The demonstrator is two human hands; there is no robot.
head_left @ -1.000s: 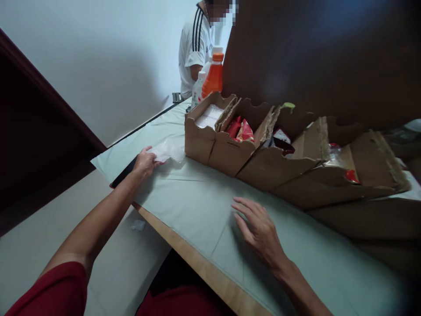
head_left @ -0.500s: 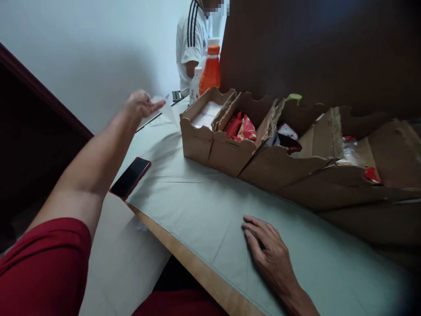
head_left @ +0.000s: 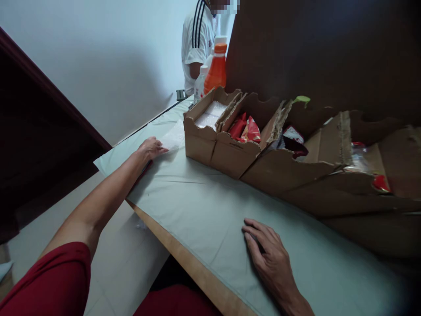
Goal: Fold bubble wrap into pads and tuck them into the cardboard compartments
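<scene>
My left hand (head_left: 152,148) is closed on the near edge of a clear bubble wrap bag (head_left: 175,136), just left of the cardboard boxes. The bag lies low over the table, its far end close to the first box. A phone in a red case (head_left: 142,176) is mostly hidden under my left forearm. My right hand (head_left: 268,250) rests palm down on the pale green table cover (head_left: 204,210), fingers stretched out and holding nothing.
A row of cardboard boxes (head_left: 199,141) runs along the back, with bubble wrap (head_left: 212,113) in the first and red packets (head_left: 245,127) in the second. An orange bottle (head_left: 216,70) and a clear bottle (head_left: 199,83) stand behind. A person in a white shirt (head_left: 194,48) is beyond.
My left hand has come down from above the table's far left to the surface, bringing the bubble wrap bag with it. The forearm now covers most of the phone. My right hand stays in place.
</scene>
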